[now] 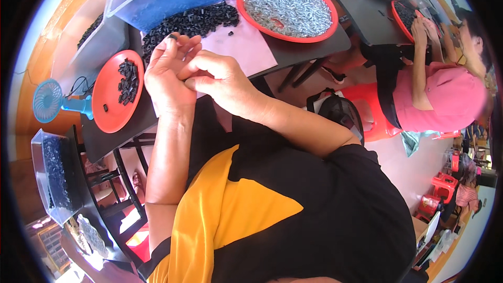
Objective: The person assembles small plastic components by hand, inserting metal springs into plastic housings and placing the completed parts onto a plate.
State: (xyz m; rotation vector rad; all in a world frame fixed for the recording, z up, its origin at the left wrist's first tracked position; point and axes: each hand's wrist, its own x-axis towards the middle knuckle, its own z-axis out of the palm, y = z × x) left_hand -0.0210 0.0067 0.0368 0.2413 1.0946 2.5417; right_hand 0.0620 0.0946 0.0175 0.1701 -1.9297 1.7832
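My left hand (170, 81) is raised over the table's near edge, palm up with its fingers curled. At its fingertips sits a small black part (173, 36), which looks like plastic. My right hand (225, 81) reaches across and touches the left palm, its thumb and forefinger pinched together; whatever they hold is hidden. Just beyond both hands a heap of small black parts (194, 23) lies on a pink sheet (246, 50). To the left stands a red plate (107, 84) with several black parts on it. A red round tray (335, 18) full of small silvery metal pieces is at the upper right.
Behind the heap stands a clear bluish bin (178, 0); another clear bin (105, 47) is left of it. A blue small fan (50, 100) stands beside the red plate. At right a co-worker in a pink shirt (440, 97) handles parts over another red tray (401, 21).
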